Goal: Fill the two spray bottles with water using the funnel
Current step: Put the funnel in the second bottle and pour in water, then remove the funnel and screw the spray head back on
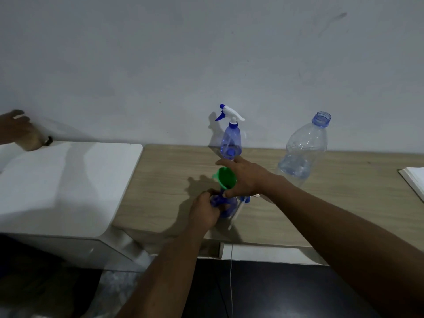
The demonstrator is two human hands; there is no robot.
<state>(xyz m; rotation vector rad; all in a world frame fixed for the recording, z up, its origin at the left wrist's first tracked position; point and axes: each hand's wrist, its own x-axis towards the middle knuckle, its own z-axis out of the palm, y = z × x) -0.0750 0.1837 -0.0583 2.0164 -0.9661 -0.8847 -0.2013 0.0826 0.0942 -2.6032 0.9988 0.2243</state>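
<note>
A blue spray bottle [226, 206] without its head stands on the wooden table [165, 184], and my left hand [205, 211] grips its body. A green funnel [224, 177] sits in its neck, held by my right hand [245, 177]. The removed spray head with its white tube [239, 206] lies just right of this bottle. A second blue spray bottle [230, 142] with its white and blue trigger head on stands by the wall. A large clear water bottle [302, 150], uncapped and holding a little water at the bottom, stands to the right.
A white cabinet top [64, 180] adjoins the table on the left. Another person's hand [18, 131] rests at its far left by the wall. A white open book or tray [413, 177] lies at the right edge. A thin white cord [231, 271] hangs below the table.
</note>
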